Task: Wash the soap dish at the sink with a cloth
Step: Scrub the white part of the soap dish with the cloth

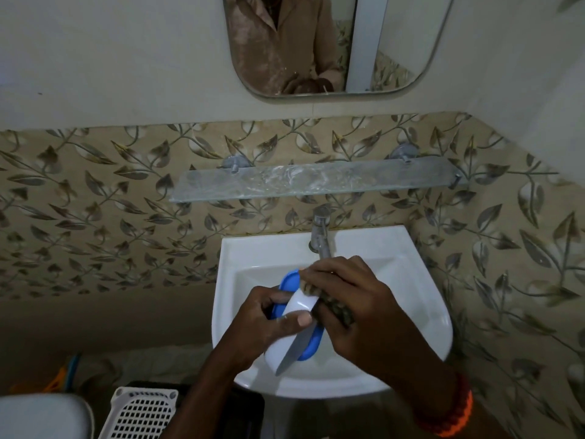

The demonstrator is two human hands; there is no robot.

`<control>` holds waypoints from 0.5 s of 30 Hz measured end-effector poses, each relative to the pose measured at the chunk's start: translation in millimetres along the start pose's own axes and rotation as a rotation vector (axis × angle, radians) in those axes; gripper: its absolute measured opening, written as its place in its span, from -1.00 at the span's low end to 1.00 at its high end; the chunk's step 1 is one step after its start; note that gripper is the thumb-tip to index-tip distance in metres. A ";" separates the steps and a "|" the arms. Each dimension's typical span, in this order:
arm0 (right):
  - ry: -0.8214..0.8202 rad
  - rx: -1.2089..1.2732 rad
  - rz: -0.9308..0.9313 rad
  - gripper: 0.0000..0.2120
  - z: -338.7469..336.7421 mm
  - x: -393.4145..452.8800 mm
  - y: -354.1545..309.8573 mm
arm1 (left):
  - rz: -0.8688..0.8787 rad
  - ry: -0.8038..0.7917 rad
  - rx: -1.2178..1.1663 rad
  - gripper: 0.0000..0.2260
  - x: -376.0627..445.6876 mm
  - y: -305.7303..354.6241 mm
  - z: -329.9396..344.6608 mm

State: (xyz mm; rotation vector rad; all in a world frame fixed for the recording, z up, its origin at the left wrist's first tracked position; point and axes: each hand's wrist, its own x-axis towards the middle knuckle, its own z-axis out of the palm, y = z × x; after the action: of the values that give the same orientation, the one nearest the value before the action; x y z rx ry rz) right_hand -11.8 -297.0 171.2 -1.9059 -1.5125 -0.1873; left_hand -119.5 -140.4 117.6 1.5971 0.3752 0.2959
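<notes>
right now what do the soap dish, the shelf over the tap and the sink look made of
Soap dish: looks like smooth moulded plastic, a white part over a blue one, both glossy.
Shelf: seemingly glass, translucent and smeared with white streaks, held on round metal wall mounts.
Sink: probably glazed ceramic, bright white with a soft sheen.

A rounded rectangular wall mirror (316, 42) hangs above a band of beige leaf-patterned tiles (95, 210). A frosted glass shelf (316, 182) on two metal brackets sits below it. At lower left stand a white perforated plastic basket (139, 413) and a white rounded tank lid (41, 416).
</notes>
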 end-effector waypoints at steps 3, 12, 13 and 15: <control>0.032 0.045 0.075 -0.60 -4.8 -1.5 10.0 | 0.030 -0.088 0.074 -0.78 -5.5 9.9 1.8; 0.072 -0.076 -0.035 -0.72 -1.9 -4.1 -0.7 | 0.119 -0.051 0.073 -0.76 -8.2 19.8 0.9; 0.114 -0.048 0.042 -0.72 -1.4 -4.2 4.2 | 0.132 -0.064 0.098 -0.72 -9.8 25.3 1.4; 0.142 -0.008 0.137 -0.66 0.8 -5.2 6.9 | 0.123 -0.062 0.140 -0.68 -9.6 26.9 1.7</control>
State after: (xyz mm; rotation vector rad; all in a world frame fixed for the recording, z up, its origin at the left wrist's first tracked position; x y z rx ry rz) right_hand -7.5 -301.3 165.0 -1.9515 -1.2850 -0.2611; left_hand -125.9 -147.0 144.7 1.7664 0.2544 0.3188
